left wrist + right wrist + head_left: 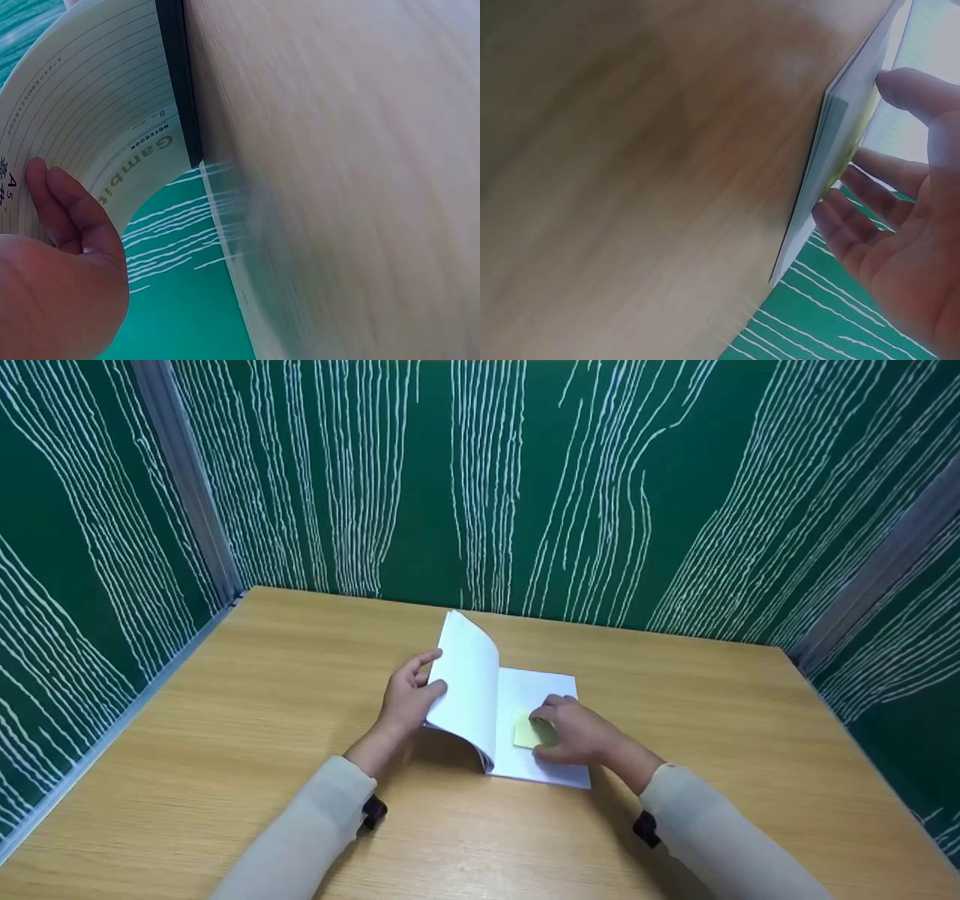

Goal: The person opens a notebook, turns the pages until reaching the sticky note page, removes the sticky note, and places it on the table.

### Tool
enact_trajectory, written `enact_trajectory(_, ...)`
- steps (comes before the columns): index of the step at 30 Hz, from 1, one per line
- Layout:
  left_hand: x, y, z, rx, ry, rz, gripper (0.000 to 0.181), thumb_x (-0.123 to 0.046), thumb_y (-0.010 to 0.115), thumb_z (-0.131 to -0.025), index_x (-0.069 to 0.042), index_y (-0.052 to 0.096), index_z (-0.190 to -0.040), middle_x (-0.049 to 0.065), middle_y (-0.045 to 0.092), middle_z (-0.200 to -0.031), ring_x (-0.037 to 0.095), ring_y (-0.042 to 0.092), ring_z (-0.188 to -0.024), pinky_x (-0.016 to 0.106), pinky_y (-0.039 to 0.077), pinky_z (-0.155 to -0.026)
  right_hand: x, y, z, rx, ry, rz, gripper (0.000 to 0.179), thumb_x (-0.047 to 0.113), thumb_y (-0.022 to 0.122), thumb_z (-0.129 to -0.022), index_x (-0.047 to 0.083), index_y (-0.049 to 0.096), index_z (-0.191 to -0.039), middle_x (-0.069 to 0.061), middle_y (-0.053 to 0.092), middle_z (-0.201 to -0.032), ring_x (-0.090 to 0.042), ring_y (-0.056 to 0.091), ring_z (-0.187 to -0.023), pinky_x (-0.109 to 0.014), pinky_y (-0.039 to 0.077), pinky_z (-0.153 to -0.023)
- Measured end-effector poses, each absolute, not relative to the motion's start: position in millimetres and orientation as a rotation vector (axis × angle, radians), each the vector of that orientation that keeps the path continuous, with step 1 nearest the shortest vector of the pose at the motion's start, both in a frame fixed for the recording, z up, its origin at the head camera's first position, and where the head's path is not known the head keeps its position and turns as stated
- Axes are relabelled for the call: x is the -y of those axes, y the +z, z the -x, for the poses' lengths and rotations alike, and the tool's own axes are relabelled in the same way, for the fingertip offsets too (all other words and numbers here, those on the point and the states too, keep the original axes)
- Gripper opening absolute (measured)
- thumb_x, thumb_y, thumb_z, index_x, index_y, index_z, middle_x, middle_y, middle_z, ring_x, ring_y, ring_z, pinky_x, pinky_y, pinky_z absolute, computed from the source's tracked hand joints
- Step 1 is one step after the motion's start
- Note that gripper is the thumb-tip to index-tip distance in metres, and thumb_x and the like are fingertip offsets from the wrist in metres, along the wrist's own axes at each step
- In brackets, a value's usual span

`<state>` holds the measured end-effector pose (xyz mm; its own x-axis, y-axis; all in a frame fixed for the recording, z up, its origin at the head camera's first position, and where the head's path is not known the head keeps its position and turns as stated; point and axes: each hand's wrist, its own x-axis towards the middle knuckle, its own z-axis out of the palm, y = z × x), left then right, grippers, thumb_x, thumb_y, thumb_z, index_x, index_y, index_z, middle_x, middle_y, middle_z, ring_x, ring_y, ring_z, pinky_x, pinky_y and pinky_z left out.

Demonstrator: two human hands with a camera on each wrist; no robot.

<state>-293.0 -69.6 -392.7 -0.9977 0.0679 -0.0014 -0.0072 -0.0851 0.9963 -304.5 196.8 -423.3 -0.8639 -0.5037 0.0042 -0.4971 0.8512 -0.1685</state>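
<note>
A notebook [529, 684] lies partly open on the table, its front cover and a bundle of pages bent up to the left. My left hand [409, 696] holds this raised part by its outer edge, thumb on the white page and fingers behind on the printed cover [105, 112]. On the flat right page sits a pale yellow sticky note [525, 733]. My right hand [579, 731] is over that page with thumb and fingers spread around the note, fingertips right at the paper. Part of the note is hidden under the hand.
The wooden table [262, 675] extends around the notebook on all sides. Behind it stands a green wall [427, 510] with wavy white lines, and similar panels flank the left and right sides. Grey posts [184, 472] mark the corners.
</note>
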Motion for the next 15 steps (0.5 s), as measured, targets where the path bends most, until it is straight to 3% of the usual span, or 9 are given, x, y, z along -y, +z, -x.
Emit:
enact_trajectory(8, 72.0, -426.8, 316.2, -2.162, 2.253, -0.128, 0.049, -0.019, 0.057, -0.079, -0.028, 0.042, -0.125, 0.007, 0.062, -0.09, 0.022, 0.062, -0.078, 0.03, 0.05, -0.064, -199.0, -419.6, 302.4, -2.995, -0.385, 0.849, 0.036, 0.035, 0.067, -0.071, 0.024, 0.062, -0.104, 0.006, 0.058, -0.1, -0.009, 0.049, -0.086, -0.028, 0.044, -0.078)
enact_trajectory(12, 72.6, -419.7, 311.2, -2.216, 2.213, -0.102, 0.048, -0.017, 0.056, -0.08, -0.029, 0.043, -0.124, 0.007, 0.061, -0.093, 0.022, 0.061, -0.08, 0.03, 0.05, -0.066, -200.2, -415.1, 301.7, -3.002, -0.498, 0.858, 0.029, 0.029, 0.066, -0.073, 0.025, 0.063, -0.101, 0.009, 0.059, -0.099, -0.007, 0.052, -0.089, -0.03, 0.046, -0.082)
enact_trajectory(15, 73.1, -407.4, 301.5, -2.251, 2.183, -0.068, 0.046, -0.013, 0.053, -0.08, -0.028, 0.043, -0.123, 0.007, 0.061, -0.1, 0.022, 0.062, -0.082, 0.033, 0.05, -0.068, -201.3, -413.3, 302.2, -3.02, -0.556, 0.898, 0.026, 0.025, 0.064, -0.075, 0.02, 0.064, -0.1, 0.007, 0.061, -0.094, -0.006, 0.054, -0.084, -0.029, 0.048, -0.076)
